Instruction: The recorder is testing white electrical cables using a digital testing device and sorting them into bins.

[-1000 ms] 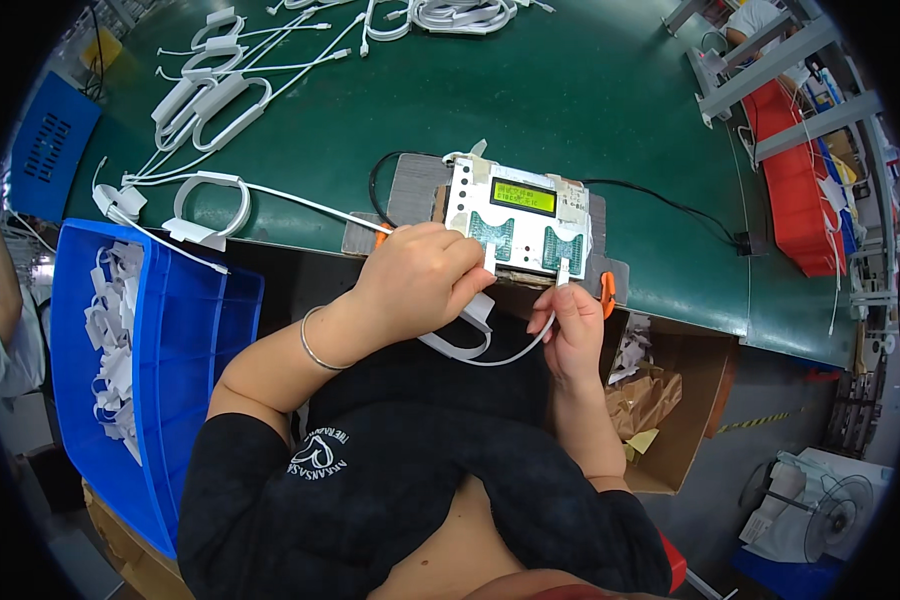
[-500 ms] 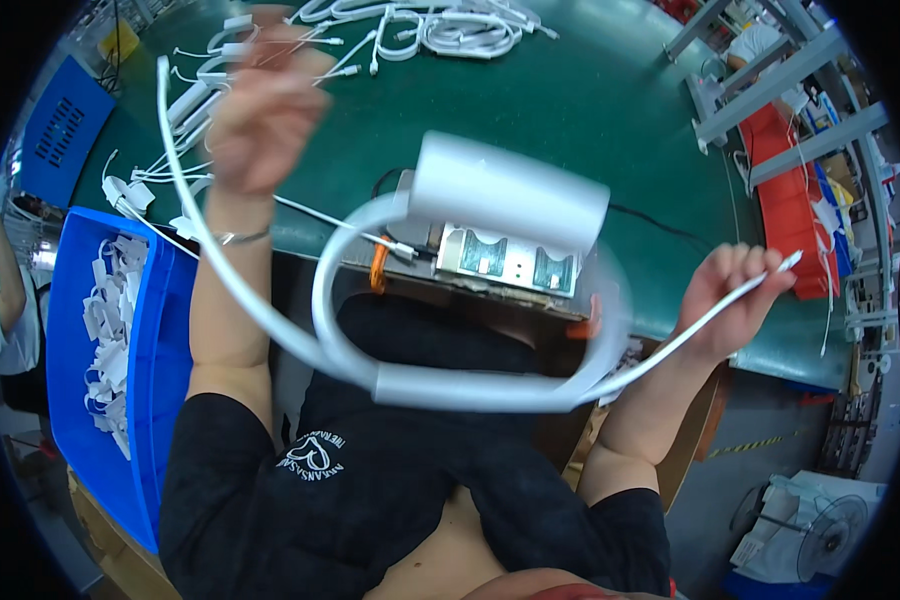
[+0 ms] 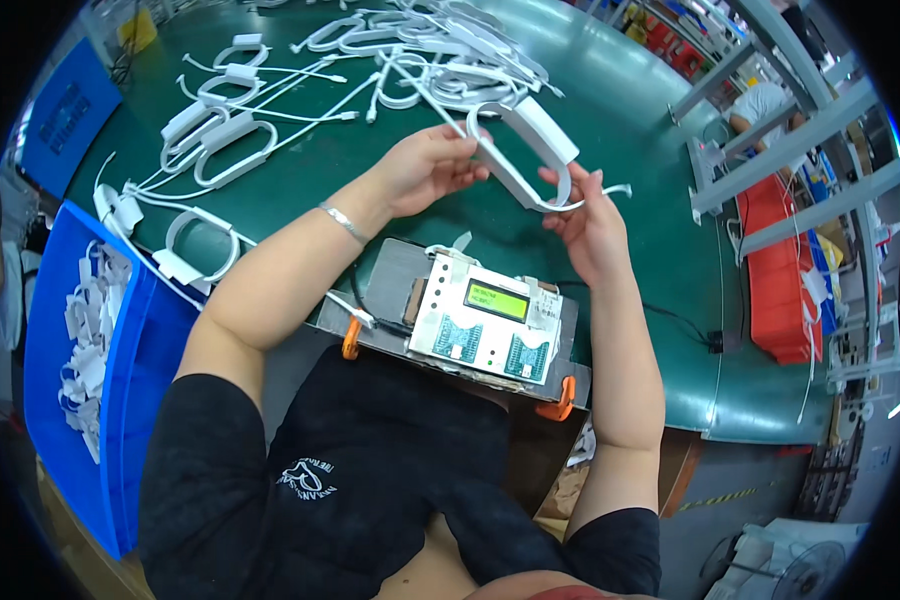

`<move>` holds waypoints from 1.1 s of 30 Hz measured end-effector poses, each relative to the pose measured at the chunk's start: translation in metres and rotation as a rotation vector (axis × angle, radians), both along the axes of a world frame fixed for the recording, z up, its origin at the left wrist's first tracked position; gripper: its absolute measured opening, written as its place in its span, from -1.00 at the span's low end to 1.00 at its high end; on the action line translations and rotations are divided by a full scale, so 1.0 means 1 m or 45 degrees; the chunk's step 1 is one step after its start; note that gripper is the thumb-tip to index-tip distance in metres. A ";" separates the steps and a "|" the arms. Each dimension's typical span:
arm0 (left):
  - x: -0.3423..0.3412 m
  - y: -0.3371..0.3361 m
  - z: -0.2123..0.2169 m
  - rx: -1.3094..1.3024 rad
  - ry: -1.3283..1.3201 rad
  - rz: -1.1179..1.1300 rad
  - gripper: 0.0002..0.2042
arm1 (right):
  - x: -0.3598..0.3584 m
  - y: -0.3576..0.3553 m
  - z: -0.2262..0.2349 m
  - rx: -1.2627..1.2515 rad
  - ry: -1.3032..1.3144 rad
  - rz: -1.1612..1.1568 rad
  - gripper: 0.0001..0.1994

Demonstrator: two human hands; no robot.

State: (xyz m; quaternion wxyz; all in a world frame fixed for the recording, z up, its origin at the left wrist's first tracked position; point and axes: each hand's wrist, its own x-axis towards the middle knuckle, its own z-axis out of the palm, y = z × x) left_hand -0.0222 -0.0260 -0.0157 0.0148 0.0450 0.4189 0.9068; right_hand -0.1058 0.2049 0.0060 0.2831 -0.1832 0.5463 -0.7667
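Over the far side of the tester, both hands hold up a coiled white cable (image 3: 548, 130) with white paper sleeves around its two long sides. My left hand (image 3: 425, 172) is closed at the coil's left end, with thumb and fingers by the cable there. My right hand (image 3: 592, 228) grips the lower right bend, and a short cable end sticks out past its fingers. Below them sits the tester (image 3: 485, 310), a white panel with a lit green display and two green circuit boards. Orange clamps (image 3: 562, 400) are at its base's near edge.
More coiled white cables (image 3: 460, 50) are heaped at the back of the green table (image 3: 660, 270), with several others (image 3: 235, 145) at the left. A blue bin (image 3: 135, 400) of white paper pieces stands left. Red bins (image 3: 778, 270) and a grey metal frame (image 3: 770, 165) are right.
My hands were wide apart with the cable coil hanging near my chest. They have come together farther out over the table, carrying the coil forward and uncovering the tester's display.
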 end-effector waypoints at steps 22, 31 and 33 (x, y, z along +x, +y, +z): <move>0.010 0.006 0.017 -0.519 0.285 0.574 -0.82 | -0.014 0.020 0.005 0.243 0.604 0.035 -0.84; 0.021 -0.001 0.030 -0.332 0.033 -0.459 -0.54 | -0.006 0.028 0.017 0.448 0.635 0.257 -0.85; 0.023 -0.003 0.029 -0.349 0.001 -0.592 -0.53 | -0.002 0.026 0.022 0.531 0.670 0.311 -0.86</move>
